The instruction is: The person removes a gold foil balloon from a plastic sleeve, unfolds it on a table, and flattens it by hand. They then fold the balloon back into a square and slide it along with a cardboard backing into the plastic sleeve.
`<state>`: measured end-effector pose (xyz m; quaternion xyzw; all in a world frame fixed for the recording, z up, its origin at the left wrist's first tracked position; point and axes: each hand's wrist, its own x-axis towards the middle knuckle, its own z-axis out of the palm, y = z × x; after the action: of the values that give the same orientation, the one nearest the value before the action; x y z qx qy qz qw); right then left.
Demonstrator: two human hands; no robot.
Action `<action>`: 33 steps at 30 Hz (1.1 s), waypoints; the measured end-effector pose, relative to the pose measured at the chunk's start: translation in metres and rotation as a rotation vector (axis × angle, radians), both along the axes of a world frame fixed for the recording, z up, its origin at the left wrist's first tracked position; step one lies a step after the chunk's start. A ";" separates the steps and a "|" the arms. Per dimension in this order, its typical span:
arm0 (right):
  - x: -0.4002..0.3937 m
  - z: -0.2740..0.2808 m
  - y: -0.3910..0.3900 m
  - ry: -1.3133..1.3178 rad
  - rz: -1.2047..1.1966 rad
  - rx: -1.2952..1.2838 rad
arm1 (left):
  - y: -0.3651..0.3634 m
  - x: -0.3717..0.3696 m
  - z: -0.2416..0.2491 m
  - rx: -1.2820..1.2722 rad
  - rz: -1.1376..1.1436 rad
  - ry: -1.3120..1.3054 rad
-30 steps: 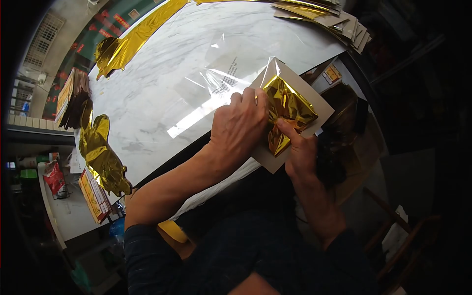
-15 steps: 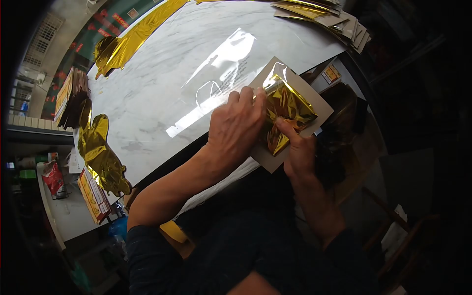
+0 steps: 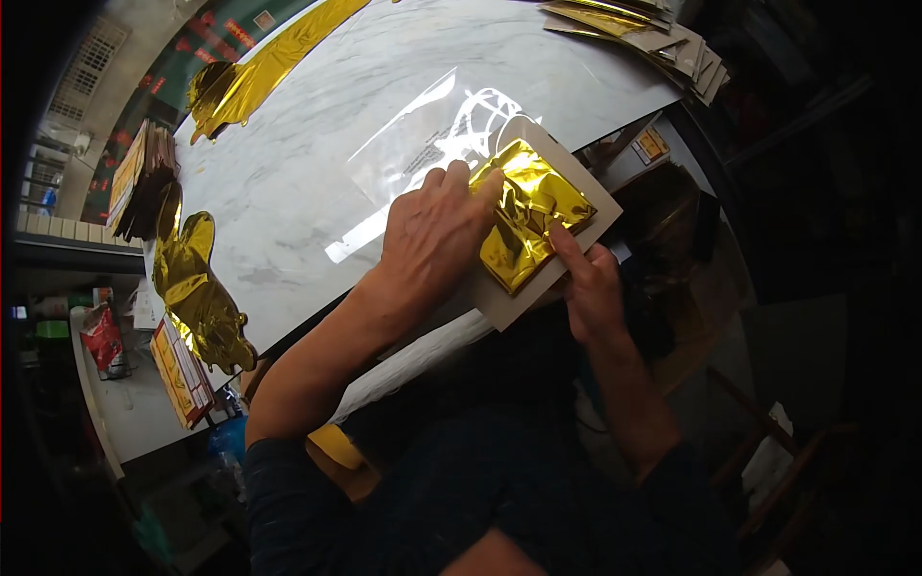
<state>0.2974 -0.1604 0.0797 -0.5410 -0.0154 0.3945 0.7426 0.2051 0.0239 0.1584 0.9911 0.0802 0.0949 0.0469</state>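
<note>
A folded, wrinkled gold foil packet (image 3: 526, 216) lies on a pale cardboard sheet (image 3: 597, 209) near the front right edge of the marbled table. My right hand (image 3: 588, 278) grips the card and foil at the lower right, its thumb on top of the foil. From the left, my left hand (image 3: 437, 226) reaches onto the packet's left edge, fingers bent and closed at the foil; what its fingertips pinch is partly hidden. Just beyond my left hand, a clear plastic bag (image 3: 408, 144) with printed text lies flat, touching the card's far side or close to it.
Gold foil balloons lie at the table's left edge (image 3: 197, 288) and far left (image 3: 279, 62). Card packets are stacked at the left (image 3: 142, 182), below it (image 3: 178, 374) and at the far right (image 3: 663, 43). A drawer (image 3: 663, 154) stands beside the right edge.
The card and foil packet have shifted left with both hands. The foil looks flatter, and my left hand has moved left and slightly down. The clear bag has shifted a little.
</note>
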 end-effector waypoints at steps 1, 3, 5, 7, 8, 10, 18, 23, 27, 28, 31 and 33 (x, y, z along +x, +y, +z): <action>-0.001 0.001 -0.005 -0.037 -0.026 -0.018 | 0.004 -0.001 0.001 -0.010 0.022 0.028; 0.002 -0.001 -0.012 -0.100 -0.007 -0.041 | 0.010 -0.001 0.002 -0.029 0.053 0.083; 0.000 0.000 -0.013 -0.158 0.009 -0.061 | 0.011 -0.002 0.002 -0.050 0.041 0.077; -0.005 0.006 -0.007 -0.176 -0.023 -0.052 | 0.012 -0.001 0.002 -0.030 0.023 0.060; -0.008 0.005 -0.004 -0.174 -0.020 -0.049 | 0.012 -0.002 0.003 -0.028 0.027 0.061; -0.011 0.004 -0.001 -0.199 0.013 -0.086 | 0.013 -0.002 0.004 -0.037 0.017 0.062; -0.011 0.002 0.010 -0.198 -0.010 -0.127 | 0.014 0.005 0.004 0.024 0.047 0.043; -0.018 0.005 0.015 -0.229 0.006 -0.118 | 0.011 0.022 0.002 0.005 0.040 0.013; -0.019 -0.002 0.013 -0.275 -0.027 -0.129 | 0.008 0.018 0.000 -0.022 -0.054 0.002; -0.019 -0.005 0.012 -0.300 -0.052 -0.138 | 0.006 0.015 -0.002 -0.001 -0.058 -0.066; -0.020 -0.015 0.011 -0.328 -0.074 -0.156 | 0.006 0.003 -0.009 0.018 -0.051 -0.173; -0.021 -0.016 0.011 -0.304 -0.078 -0.133 | 0.007 -0.006 -0.007 0.067 0.043 -0.142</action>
<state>0.2767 -0.1496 0.0641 -0.6428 -0.0804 0.2789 0.7089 0.1990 0.0305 0.1511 0.9810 0.0947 0.1688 0.0172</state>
